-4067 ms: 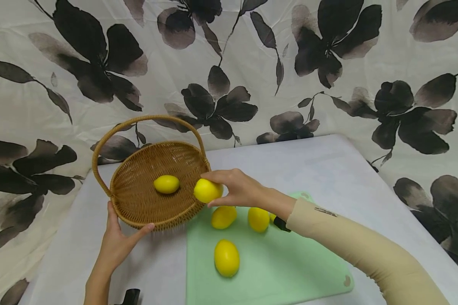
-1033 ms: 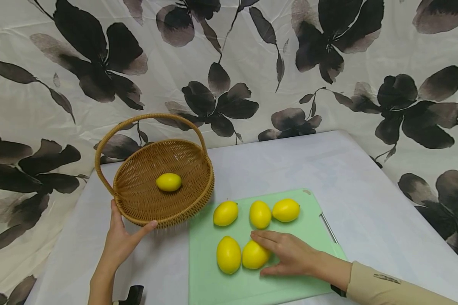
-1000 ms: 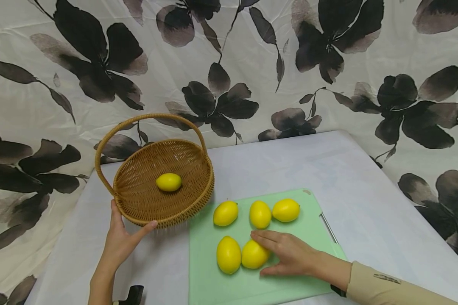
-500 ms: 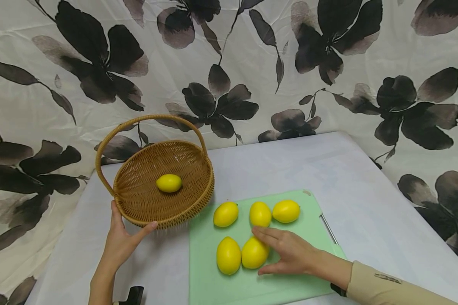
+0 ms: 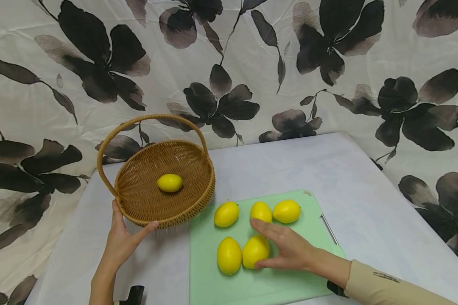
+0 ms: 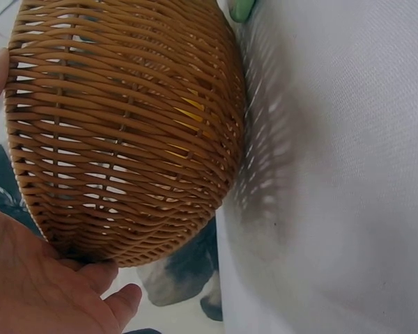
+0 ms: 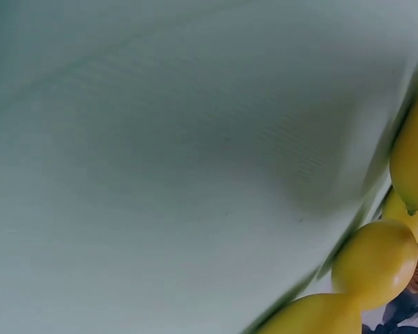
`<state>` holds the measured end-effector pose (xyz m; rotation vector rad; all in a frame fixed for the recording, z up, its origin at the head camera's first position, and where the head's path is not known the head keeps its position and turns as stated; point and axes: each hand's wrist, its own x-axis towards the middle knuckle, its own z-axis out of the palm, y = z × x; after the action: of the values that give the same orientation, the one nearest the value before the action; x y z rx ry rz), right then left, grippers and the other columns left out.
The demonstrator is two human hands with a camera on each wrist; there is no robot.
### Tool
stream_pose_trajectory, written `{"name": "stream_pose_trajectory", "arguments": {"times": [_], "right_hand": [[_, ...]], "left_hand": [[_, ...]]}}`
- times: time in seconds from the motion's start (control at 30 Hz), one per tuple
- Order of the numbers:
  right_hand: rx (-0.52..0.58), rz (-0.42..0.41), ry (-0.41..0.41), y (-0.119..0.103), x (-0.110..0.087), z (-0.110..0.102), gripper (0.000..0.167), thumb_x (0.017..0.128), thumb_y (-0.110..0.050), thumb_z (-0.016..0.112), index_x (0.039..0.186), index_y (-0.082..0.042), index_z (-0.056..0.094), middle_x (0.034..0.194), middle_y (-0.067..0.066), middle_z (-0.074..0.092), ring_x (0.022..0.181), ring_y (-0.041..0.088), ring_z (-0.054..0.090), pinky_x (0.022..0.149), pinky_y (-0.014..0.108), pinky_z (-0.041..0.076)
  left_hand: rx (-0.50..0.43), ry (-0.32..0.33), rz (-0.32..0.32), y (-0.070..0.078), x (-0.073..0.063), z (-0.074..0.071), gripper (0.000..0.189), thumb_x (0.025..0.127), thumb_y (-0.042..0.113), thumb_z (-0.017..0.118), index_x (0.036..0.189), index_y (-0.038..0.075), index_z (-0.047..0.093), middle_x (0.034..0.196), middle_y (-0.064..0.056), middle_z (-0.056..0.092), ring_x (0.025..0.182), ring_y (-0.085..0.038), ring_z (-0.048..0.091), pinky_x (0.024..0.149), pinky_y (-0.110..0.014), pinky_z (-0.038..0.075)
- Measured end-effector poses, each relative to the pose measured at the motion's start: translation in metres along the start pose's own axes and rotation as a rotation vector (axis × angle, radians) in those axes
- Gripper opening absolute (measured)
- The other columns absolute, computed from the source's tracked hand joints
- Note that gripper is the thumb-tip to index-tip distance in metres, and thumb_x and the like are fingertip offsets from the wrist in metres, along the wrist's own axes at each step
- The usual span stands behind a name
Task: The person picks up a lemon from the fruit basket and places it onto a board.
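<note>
My left hand (image 5: pixel 122 245) grips the near left rim of a brown wicker basket (image 5: pixel 198 167), thumb along the front edge. The basket tilts towards me, with one lemon (image 5: pixel 169 183) inside. In the left wrist view, yellow shows through the weave. My right hand (image 5: pixel 290 248) spreads over a lemon (image 5: pixel 255 254) on the pale green cutting board (image 5: pixel 229 292), thumb at its near side. Its straight forefinger overlaps the near end of a middle lemon (image 5: pixel 261 209) behind. Another lemon (image 5: pixel 229 256) lies beside the one at my right hand. The right wrist view does not show the hand.
Behind are a left lemon (image 5: pixel 226 214) and a right lemon (image 5: pixel 286 211) on the board. A metal strip (image 5: pixel 330 230) lines the board's right edge. White cloth (image 5: pixel 275 169) covers the table, and a floral curtain (image 5: pixel 267 106) hangs behind it.
Around four seconds ago my right hand held a lemon at the basket's right rim; now it is over the board. Since half a second ago its fingers have spread wider. My left hand stays.
</note>
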<state>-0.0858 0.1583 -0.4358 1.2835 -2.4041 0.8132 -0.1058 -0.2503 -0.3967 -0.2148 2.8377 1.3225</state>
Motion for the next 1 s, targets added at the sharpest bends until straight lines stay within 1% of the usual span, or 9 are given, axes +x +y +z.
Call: {"name": "stream_pose_trajectory", "arguments": {"times": [0.13, 0.23, 0.4, 0.5, 0.7, 0.83, 1.0], "right_hand": [[0.015, 0.009, 0.010, -0.001, 0.007, -0.003, 0.089, 0.074, -0.049, 0.078, 0.137, 0.007, 0.047, 0.135, 0.020, 0.056, 0.121, 0.029, 0.059, 0.106, 0.020, 0.041], [0.036, 0.014, 0.026, -0.001, 0.014, -0.006, 0.091, 0.073, -0.049, 0.079, 0.138, 0.006, 0.047, 0.136, 0.020, 0.055, 0.122, 0.029, 0.058, 0.104, 0.025, 0.044], [0.065, 0.011, 0.039, -0.002, 0.025, -0.009, 0.089, 0.074, -0.048, 0.079, 0.138, 0.007, 0.047, 0.137, 0.020, 0.055, 0.123, 0.030, 0.057, 0.100, 0.033, 0.049], [0.060, 0.012, 0.040, -0.003, 0.030, -0.009, 0.090, 0.073, -0.047, 0.079, 0.137, 0.007, 0.047, 0.137, 0.020, 0.055, 0.122, 0.031, 0.058, 0.097, 0.036, 0.051], [0.060, 0.010, 0.058, -0.004, 0.039, -0.006, 0.090, 0.071, -0.041, 0.083, 0.138, 0.007, 0.047, 0.137, 0.022, 0.054, 0.119, 0.032, 0.060, 0.093, 0.040, 0.053], [0.059, 0.017, 0.062, -0.004, 0.045, -0.006, 0.091, 0.071, -0.042, 0.083, 0.139, 0.006, 0.046, 0.138, 0.021, 0.053, 0.120, 0.032, 0.059, 0.094, 0.041, 0.053], [0.072, 0.002, 0.068, -0.006, 0.054, -0.004, 0.092, 0.068, -0.040, 0.085, 0.138, 0.006, 0.046, 0.137, 0.022, 0.054, 0.122, 0.032, 0.057, 0.096, 0.042, 0.052]], "left_hand": [[0.008, -0.007, -0.013, 0.000, 0.000, -0.001, 0.127, 0.081, 0.042, 0.074, 0.145, 0.022, -0.034, 0.157, -0.010, -0.026, 0.146, -0.045, -0.010, 0.111, -0.070, 0.010], [0.007, -0.013, -0.017, 0.000, 0.001, -0.001, 0.127, 0.082, 0.042, 0.074, 0.144, 0.022, -0.035, 0.157, -0.010, -0.027, 0.146, -0.045, -0.011, 0.111, -0.070, 0.010], [-0.007, -0.012, 0.006, 0.000, 0.000, -0.001, 0.126, 0.082, 0.040, 0.074, 0.144, 0.022, -0.035, 0.157, -0.011, -0.027, 0.146, -0.044, -0.012, 0.111, -0.070, 0.008], [-0.009, -0.009, 0.010, 0.000, 0.000, -0.001, 0.126, 0.082, 0.040, 0.074, 0.144, 0.022, -0.034, 0.157, -0.011, -0.027, 0.146, -0.044, -0.012, 0.112, -0.070, 0.008], [-0.002, -0.011, -0.004, -0.001, 0.000, -0.002, 0.127, 0.082, 0.041, 0.074, 0.144, 0.022, -0.035, 0.157, -0.011, -0.027, 0.146, -0.044, -0.011, 0.112, -0.070, 0.009], [0.000, -0.012, -0.005, -0.001, 0.000, -0.003, 0.127, 0.082, 0.041, 0.074, 0.144, 0.021, -0.035, 0.157, -0.011, -0.027, 0.146, -0.045, -0.010, 0.111, -0.070, 0.010], [0.001, -0.007, -0.001, -0.002, 0.000, -0.003, 0.127, 0.081, 0.041, 0.074, 0.144, 0.022, -0.034, 0.157, -0.011, -0.026, 0.146, -0.044, -0.010, 0.112, -0.070, 0.010]]}}
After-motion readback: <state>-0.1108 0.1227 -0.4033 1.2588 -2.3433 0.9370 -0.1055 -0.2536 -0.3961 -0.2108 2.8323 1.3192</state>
